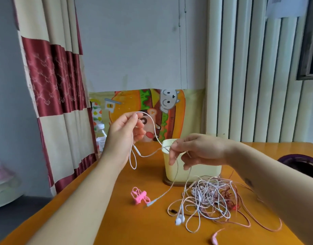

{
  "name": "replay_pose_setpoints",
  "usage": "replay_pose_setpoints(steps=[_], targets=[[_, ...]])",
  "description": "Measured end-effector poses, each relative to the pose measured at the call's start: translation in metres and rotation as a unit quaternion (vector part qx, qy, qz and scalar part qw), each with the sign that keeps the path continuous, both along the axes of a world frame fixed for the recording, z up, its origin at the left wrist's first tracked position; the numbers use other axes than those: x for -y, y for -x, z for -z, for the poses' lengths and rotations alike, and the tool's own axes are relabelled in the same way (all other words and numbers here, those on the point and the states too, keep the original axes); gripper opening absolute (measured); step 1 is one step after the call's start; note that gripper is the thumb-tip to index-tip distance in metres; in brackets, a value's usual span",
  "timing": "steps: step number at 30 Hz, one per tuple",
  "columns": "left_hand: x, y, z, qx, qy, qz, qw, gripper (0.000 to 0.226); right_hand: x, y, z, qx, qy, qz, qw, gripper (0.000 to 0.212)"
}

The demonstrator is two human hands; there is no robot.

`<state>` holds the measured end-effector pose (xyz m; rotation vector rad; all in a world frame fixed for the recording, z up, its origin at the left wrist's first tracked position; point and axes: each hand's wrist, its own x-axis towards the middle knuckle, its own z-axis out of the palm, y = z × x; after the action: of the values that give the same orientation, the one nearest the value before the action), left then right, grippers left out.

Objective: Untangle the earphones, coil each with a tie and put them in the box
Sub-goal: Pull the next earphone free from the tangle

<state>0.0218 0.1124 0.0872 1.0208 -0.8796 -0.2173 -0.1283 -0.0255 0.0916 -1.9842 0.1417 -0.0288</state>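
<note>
Hands pinch one white earphone cable: left hand (124, 133) mid-frame, right hand (196, 149) before the box (191, 172). Tangled earphones (208, 197) lie lower right on the table (116, 218).

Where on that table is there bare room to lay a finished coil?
Bare wood lies left of the pink coiled earphone bundle, up to the left forearm, and on the orange table's far right, beyond the pale yellow plastic box. It is crowded in front of the box, where white, pink and red cables lie tangled.

White earphone cable (152, 123) between left hand (124, 133) and right hand (198, 150)
</note>
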Motion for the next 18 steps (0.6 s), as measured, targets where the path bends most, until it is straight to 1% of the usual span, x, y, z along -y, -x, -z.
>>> replay_pose_setpoints(steps=[5,8,10,12,15,18], targets=[[-0.02,-0.025,-0.007,0.022,0.018,-0.081,0.996,0.02,-0.024,-0.024,-0.016,0.058,-0.026,-0.004,0.998,0.029],[-0.031,-0.041,-0.004,0.051,-0.015,-0.12,0.991,0.02,-0.039,-0.045,-0.016,0.068,-0.017,-0.006,0.998,0.029],[-0.038,-0.053,0.002,0.05,-0.039,-0.139,0.988,0.02,-0.048,-0.06,-0.012,0.066,-0.003,-0.013,0.998,0.029],[-0.043,-0.066,0.012,0.046,-0.077,-0.164,0.982,0.02,-0.057,-0.076,-0.003,0.06,0.0,-0.013,0.998,0.028],[-0.046,-0.083,0.036,0.066,-0.18,-0.185,0.964,0.019,-0.066,-0.098,0.013,0.04,0.004,0.016,0.999,0.028],[-0.049,-0.098,0.058,0.094,-0.264,-0.192,0.94,0.019,-0.067,-0.112,0.028,0.0,0.063,0.062,0.996,0.026]])
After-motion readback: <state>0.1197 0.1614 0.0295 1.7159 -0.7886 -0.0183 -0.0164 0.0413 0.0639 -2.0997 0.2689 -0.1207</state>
